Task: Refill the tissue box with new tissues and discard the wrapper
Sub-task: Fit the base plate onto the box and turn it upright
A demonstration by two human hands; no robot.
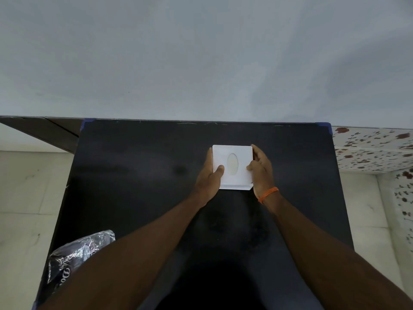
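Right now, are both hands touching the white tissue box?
Touching. The head view shows the left hand and right hand gripping opposite sides of the tissue box, thumbs pressed on its top.

The crinkled wrapper (pixel 73 256) bears partial white lettering, "Do", the rest unreadable.

Wrapper (pixel 76 256) near-left; rest of table (pixel 134 175) clear.

Fingers (pixel 209 155) of the left hand (pixel 209 177) mostly hidden behind the tissue box (pixel 239 153). Contents through the oval opening (pixel 232 164) too dim to tell. Crinkled wrapper (pixel 76 253) partly covered by the left forearm (pixel 134 253), its print blurred, unreadable. Near edge of the desk (pixel 134 164) and both elbows cut off at the bottom.
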